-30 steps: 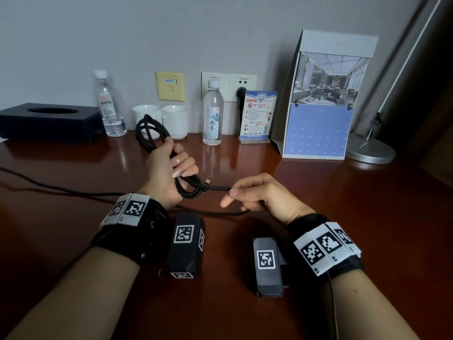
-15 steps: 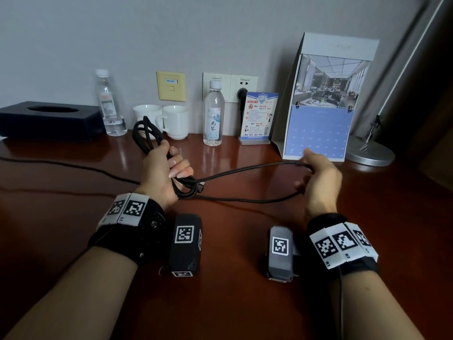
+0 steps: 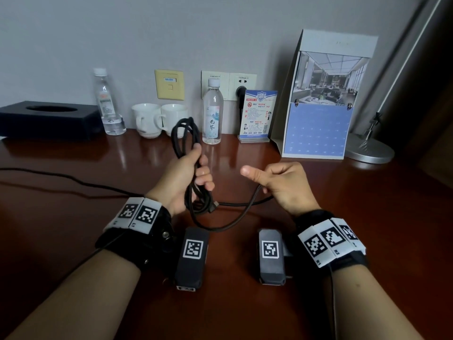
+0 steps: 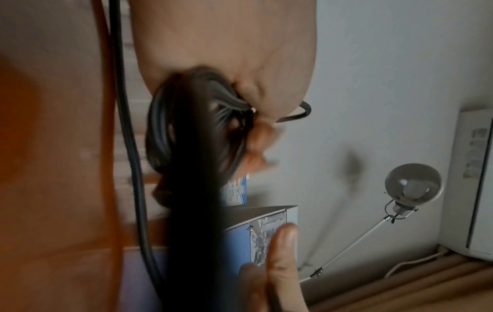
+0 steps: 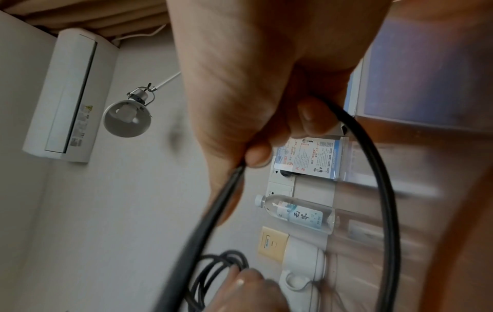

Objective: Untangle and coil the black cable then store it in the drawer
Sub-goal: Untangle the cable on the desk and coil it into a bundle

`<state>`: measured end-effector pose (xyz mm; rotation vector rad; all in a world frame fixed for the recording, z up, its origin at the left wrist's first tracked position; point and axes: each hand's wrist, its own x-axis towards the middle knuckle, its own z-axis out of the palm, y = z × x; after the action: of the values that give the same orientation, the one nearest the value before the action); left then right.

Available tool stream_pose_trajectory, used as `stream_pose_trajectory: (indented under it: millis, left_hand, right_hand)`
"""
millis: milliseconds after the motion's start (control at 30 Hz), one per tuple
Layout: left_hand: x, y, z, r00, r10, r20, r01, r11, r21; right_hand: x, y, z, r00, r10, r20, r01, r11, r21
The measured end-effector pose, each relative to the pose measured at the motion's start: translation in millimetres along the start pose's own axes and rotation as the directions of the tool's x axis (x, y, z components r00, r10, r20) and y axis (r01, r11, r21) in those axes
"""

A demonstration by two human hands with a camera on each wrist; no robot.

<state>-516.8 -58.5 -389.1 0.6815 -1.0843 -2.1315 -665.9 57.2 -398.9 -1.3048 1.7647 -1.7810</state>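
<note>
Since half a second ago our right hand (image 3: pixel 284 185) has swung back in from beside the calendar toward centre, carrying a slack loop of the black cable (image 3: pixel 196 190) with it. Coil bundle sits upright in our left hand (image 3: pixel 181 182), fingers wrapped round its middle, held above the table (image 3: pixel 73 217); top loops stick up past the fist, bottom loops and a connector end hang below. Right hand has fingers curled on the loose strand, thumb sticking out toward the left. Loose run droops from the coil's lower end, sags toward the table, rises to the right hand. Key relation: coil lies left of the right hand, near, long axis vertical; right hand holds the only free length, so we judge the next wrap goes leftward onto the bundle. Drawer not in view. Water bottle (image 3: pixel 212 114) and mugs (image 3: pixel 159 119) stand behind, well apart.
</note>
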Motion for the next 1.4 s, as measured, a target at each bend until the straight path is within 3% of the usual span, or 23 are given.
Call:
stream_pose_trajectory:
  millis: [133,267,367,567,733,1000,1200,1400]
  left_hand:
    - [-7,-11,10,0.989,-0.099,0.106,0.094,0.994,0.051]
    - [-14,-18,11,0.915,-0.288,0.281,0.236,0.950,0.203]
    - [-18,-21,12,0.868,-0.350,0.353,0.260,0.925,0.278]
    - [-23,-17,17,0.859,-0.374,0.348,0.275,0.913,0.303]
    - [-26,-21,22,0.886,-0.366,0.284,0.246,0.891,0.383]
    - [-27,-20,23,0.851,-0.370,0.373,0.344,0.929,0.138]
    - [-22,-19,21,0.840,-0.377,0.391,0.344,0.926,0.155]
    - [-17,-12,18,0.883,-0.338,0.326,0.308,0.941,0.141]
  right_hand:
    - [4,7,2,0.999,-0.026,-0.020,0.024,0.996,-0.084]
    - [7,10,2,0.991,-0.091,-0.097,0.072,0.980,-0.184]
    - [7,9,1,0.985,-0.134,-0.112,0.105,0.967,-0.234]
    - [8,7,1,0.966,-0.209,-0.149,0.145,0.924,-0.354]
    - [11,8,1,0.947,-0.266,-0.181,0.167,0.887,-0.430]
    - [12,9,1,0.938,-0.303,-0.168,0.195,0.863,-0.466]
    - [11,9,2,0.930,-0.298,-0.213,0.162,0.857,-0.489]
    - [5,5,2,0.945,-0.242,-0.221,0.115,0.877,-0.466]
